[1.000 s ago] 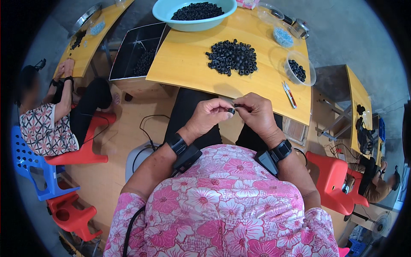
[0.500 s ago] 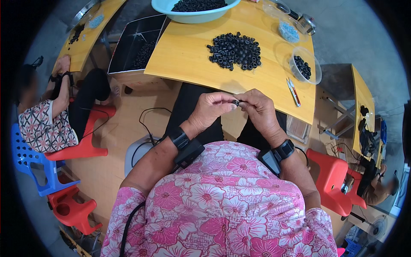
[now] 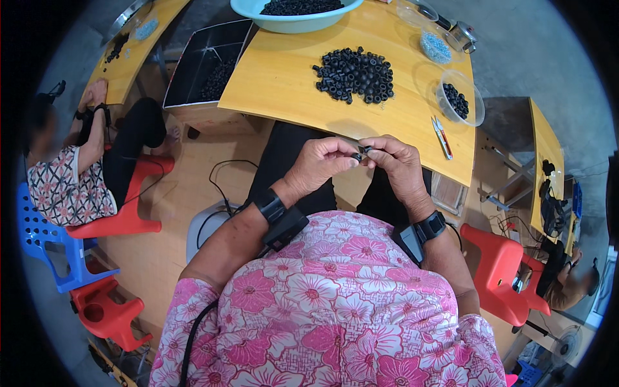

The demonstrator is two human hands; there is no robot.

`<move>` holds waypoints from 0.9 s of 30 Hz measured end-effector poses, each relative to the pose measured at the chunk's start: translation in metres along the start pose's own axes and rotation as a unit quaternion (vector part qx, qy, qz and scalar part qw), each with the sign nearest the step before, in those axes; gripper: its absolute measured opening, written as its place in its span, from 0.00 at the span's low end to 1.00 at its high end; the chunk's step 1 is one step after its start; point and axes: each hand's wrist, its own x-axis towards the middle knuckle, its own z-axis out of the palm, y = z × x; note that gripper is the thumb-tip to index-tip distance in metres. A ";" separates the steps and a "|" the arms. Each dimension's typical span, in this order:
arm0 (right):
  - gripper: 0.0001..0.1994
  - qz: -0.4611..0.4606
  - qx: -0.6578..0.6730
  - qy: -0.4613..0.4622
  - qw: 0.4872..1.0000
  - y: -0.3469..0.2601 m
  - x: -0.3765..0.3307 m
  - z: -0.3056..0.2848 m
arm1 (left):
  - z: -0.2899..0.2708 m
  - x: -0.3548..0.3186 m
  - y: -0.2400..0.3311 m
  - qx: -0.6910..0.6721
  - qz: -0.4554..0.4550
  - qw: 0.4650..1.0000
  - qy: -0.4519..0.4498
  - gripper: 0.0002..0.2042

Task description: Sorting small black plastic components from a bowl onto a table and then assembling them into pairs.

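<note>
Just off the front edge of the yellow table [image 3: 277, 84], my two hands are close together. My left hand [image 3: 317, 164] pinches a small black ring-shaped part [image 3: 356, 157] between thumb and fingertips. In my right hand [image 3: 396, 162], another small black part [image 3: 368, 149] is pinched at the fingertips, right beside the first. The two pieces seem apart, though fingers cover much of both. Beyond my hands, a pile of small black cylindrical parts [image 3: 354, 75] lies on the tabletop. Thread snips [image 3: 442, 138] with a red handle rest right of my right hand.
A clear round container [image 3: 478, 108] of black parts stands at the right edge, with a bowl of blue pieces [image 3: 436, 48] and a metal cup [image 3: 463, 36] behind. A pale blue basin [image 3: 293, 26] sits at the back. Left are a black-lined box [image 3: 187, 80] and a seated person [image 3: 74, 184].
My right hand has drawn slightly right and its fingers have shifted. Two separate black parts now show at the fingertips. My left hand stays nearly in place.
</note>
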 end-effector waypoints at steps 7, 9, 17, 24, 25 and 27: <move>0.12 -0.036 -0.052 -0.039 0.997 -0.003 -0.002 -0.001 | -0.001 -0.001 0.005 0.018 0.011 1.000 -0.006 0.06; 0.12 -0.031 -0.053 -0.040 0.997 -0.007 -0.002 0.001 | -0.002 -0.002 0.004 0.014 0.006 1.000 -0.003 0.05; 0.13 -0.034 -0.040 -0.040 0.998 -0.009 -0.002 0.003 | -0.001 -0.003 0.002 0.012 0.025 1.000 0.007 0.07; 0.14 -0.030 -0.041 -0.039 0.998 -0.004 0.000 0.000 | -0.002 -0.002 0.004 0.006 0.001 1.000 -0.006 0.06; 0.14 -0.033 -0.046 -0.038 0.998 -0.004 0.000 0.001 | -0.002 -0.002 0.003 0.009 0.002 1.000 -0.008 0.06; 0.14 -0.034 -0.051 -0.039 0.997 -0.004 0.001 0.001 | -0.002 -0.002 0.005 0.010 0.002 1.000 -0.008 0.06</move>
